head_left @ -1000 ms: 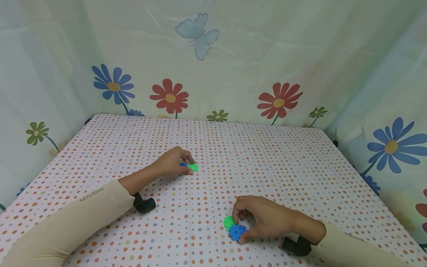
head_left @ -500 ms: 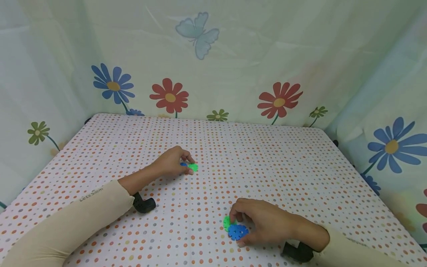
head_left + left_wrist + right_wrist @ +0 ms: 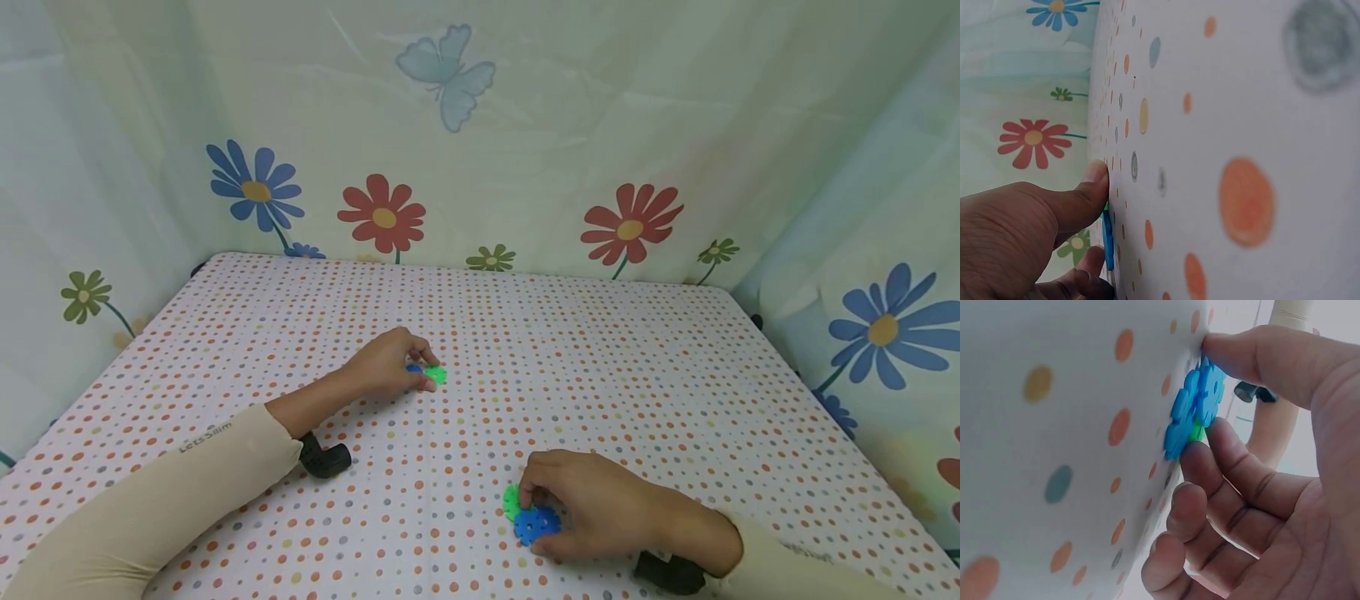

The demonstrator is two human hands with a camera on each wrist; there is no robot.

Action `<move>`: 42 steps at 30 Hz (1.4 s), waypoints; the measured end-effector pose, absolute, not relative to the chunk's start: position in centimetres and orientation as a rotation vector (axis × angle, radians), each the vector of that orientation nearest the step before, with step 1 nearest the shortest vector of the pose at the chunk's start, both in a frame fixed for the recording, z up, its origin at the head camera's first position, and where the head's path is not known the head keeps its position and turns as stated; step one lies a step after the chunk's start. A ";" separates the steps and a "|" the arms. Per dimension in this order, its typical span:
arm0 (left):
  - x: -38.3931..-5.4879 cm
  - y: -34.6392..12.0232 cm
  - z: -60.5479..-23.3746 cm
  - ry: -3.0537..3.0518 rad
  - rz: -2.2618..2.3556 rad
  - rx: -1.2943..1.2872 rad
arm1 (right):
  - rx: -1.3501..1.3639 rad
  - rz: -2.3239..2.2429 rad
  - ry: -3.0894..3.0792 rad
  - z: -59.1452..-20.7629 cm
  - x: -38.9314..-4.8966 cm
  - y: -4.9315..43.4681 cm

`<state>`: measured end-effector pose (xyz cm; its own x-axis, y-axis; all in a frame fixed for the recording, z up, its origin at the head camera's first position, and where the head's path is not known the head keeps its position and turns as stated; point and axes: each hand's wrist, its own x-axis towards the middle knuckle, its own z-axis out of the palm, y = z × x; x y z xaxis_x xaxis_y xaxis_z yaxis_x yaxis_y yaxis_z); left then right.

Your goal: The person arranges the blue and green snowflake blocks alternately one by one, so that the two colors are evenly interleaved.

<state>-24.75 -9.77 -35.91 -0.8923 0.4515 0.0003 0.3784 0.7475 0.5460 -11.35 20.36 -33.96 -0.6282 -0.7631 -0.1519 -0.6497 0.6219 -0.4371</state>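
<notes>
On the far side, my left hand [image 3: 386, 362] holds a green snowflake disc [image 3: 438, 374] and a blue one [image 3: 414, 368] between thumb and fingers, low at the tabletop. Its wrist view shows the blue disc [image 3: 1108, 240] edge-on, flat against the cloth. Nearer the front, my right hand [image 3: 600, 504] pinches a blue snowflake disc [image 3: 1211, 394] by its edges. A second blue disc [image 3: 1179, 428] lies beneath, partly overlapped by it. A green disc [image 3: 512, 502] lies beside them, partly behind my index finger.
A white cloth with coloured dots [image 3: 465, 450] covers the table. Curtains printed with flowers [image 3: 630, 229] hang behind and at both sides. A black wrist camera [image 3: 326, 460] is strapped on the left wrist, another [image 3: 670, 573] on the right.
My right hand has shifted slightly toward the near edge, and a blue disc now shows tilted over the other one. The left hand and its discs have stayed in place.
</notes>
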 end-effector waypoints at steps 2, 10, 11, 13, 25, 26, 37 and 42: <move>-24.7 -9.8 -35.9 2.816 0.829 0.672 | -1.144 -0.472 2.539 -33.9 -11.3 20.3; -24.8 -9.7 -36.0 2.818 0.815 0.679 | -1.078 -0.553 2.550 -33.6 -11.3 20.3; -24.8 -9.7 -36.0 2.820 0.813 0.678 | -1.069 -0.567 2.550 -33.6 -11.4 20.3; -24.8 -9.7 -36.0 2.823 0.807 0.677 | -1.040 -0.578 2.546 -33.5 -11.5 20.2; -24.9 -9.6 -36.0 2.832 0.773 0.664 | -1.059 -0.637 2.530 -33.7 -12.1 20.0; -24.9 -9.7 -36.0 2.833 0.772 0.666 | -1.067 -0.655 2.524 -33.6 -12.2 20.0; -24.8 -9.7 -35.9 2.826 0.788 0.667 | -1.140 -0.848 2.423 -33.6 -14.7 19.8; -24.8 -9.7 -35.9 2.829 0.783 0.646 | -1.145 -0.855 2.416 -34.0 -16.4 19.3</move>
<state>-24.80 -9.66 -35.89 -0.8988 0.4381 -0.0167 0.3672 0.7731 0.5172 -16.36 19.34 -34.00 -0.6213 -0.7825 -0.0409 -0.5825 0.4961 -0.6439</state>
